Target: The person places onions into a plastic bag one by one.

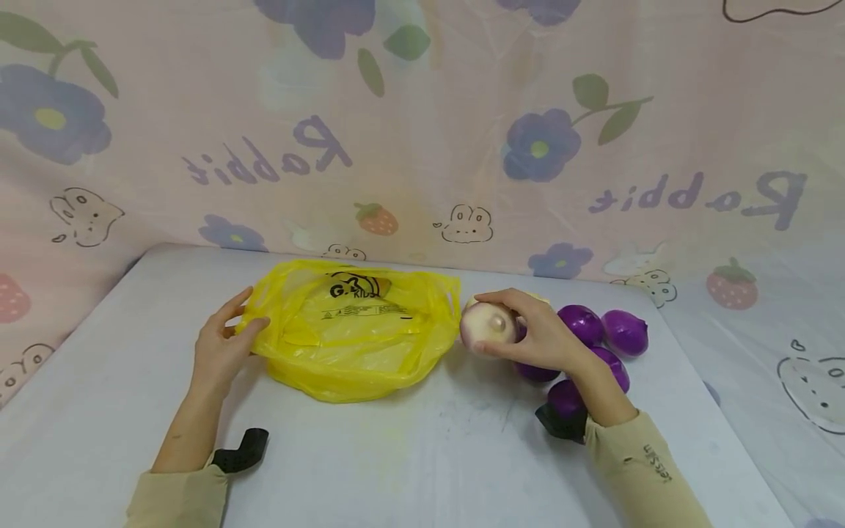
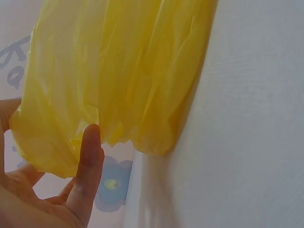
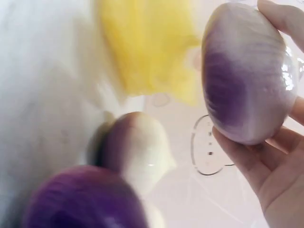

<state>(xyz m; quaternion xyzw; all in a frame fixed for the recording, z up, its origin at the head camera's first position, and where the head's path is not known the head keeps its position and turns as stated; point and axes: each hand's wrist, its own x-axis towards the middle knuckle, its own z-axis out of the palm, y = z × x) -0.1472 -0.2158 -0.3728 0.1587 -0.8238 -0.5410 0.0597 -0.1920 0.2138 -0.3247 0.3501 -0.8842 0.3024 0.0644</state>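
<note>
My left hand (image 1: 221, 345) holds the left rim of a yellow plastic bag (image 1: 356, 356), thumb on the near side and fingers behind it. The bag lies on the table with its mouth spread, black print showing on the far inner wall. At the bag's right edge my right hand (image 1: 544, 334) grips a purple-and-white onion (image 1: 480, 331) between thumb and fingers. In the right wrist view the shiny onion (image 3: 242, 80) is raised in the fingertips. Several purple onions (image 1: 626, 334) lie beside and behind that hand, partly hidden by it.
In the right wrist view a paler onion (image 3: 142, 152) and a dark purple onion (image 3: 85, 202) sit on the table near the bag. Black wrist devices (image 1: 244, 449) project from both sleeves. A printed curtain (image 1: 422, 147) hangs behind the white table (image 1: 409, 469).
</note>
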